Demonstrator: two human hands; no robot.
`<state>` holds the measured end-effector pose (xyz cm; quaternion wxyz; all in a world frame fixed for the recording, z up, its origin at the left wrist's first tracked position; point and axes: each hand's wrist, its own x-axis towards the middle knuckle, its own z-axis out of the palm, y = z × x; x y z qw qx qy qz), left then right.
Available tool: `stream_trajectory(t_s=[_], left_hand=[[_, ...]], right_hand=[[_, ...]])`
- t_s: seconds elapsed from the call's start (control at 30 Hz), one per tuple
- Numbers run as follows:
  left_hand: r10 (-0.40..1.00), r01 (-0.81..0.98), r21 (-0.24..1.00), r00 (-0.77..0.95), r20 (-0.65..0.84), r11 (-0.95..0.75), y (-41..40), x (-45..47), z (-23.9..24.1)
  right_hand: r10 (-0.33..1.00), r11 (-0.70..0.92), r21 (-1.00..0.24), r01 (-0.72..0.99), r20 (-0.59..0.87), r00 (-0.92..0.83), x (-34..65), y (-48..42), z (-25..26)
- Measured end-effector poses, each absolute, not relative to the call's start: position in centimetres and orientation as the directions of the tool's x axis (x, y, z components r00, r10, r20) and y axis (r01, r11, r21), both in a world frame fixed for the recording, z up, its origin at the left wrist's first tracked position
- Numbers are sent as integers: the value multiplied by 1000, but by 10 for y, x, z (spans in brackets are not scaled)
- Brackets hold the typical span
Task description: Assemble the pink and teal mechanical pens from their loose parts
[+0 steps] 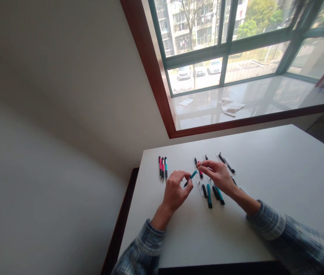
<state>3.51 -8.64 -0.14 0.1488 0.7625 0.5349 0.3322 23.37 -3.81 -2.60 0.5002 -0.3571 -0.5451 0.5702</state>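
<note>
My left hand pinches a teal and black pen barrel, tilted with its black end toward me. At the barrel's upper end, the fingertips of my right hand are closed on a thin pen refill. The refill's tip meets the barrel's open end or lies very near it; I cannot tell how far in it sits. Below the hands lie loose teal barrels, black grip pieces and thin refills. A pink and black pen part lies partly hidden behind the hands.
Three whole pens, two pink and one teal, lie side by side at the left of the white table. More black and white pen parts lie beyond my right hand. A window sill with papers runs behind the table.
</note>
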Motion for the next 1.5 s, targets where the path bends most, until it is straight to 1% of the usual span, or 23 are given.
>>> stream_trajectory(t_s=[0.2,0.43,0.63,0.87,1.1,1.33,1.4,1.5], left_hand=[[915,714,588,194,354,-379,-86,34,-2],[923,686,628,186,337,-367,-86,33,-2],[930,576,734,155,334,-360,-87,34,-2],[943,496,803,142,302,-331,-87,37,-2],[943,453,827,169,285,-332,-89,40,-2],[959,440,852,136,250,-285,-88,40,-1],[963,399,877,151,223,-266,-89,41,-1],[974,284,936,141,176,-210,-88,42,-3]], right_hand=[[953,112,-983,-149,148,-264,235,-37,-26],[954,138,-980,-142,170,-245,234,-37,-27],[959,116,-977,-180,157,-235,232,-39,-23],[950,126,-978,-166,167,-263,233,-40,-22],[941,158,-979,-127,188,-281,232,-42,-21],[934,193,-976,-102,215,-286,231,-43,-21],[924,199,-975,-99,221,-312,229,-46,-21],[912,233,-970,-72,244,-330,227,-48,-20]])
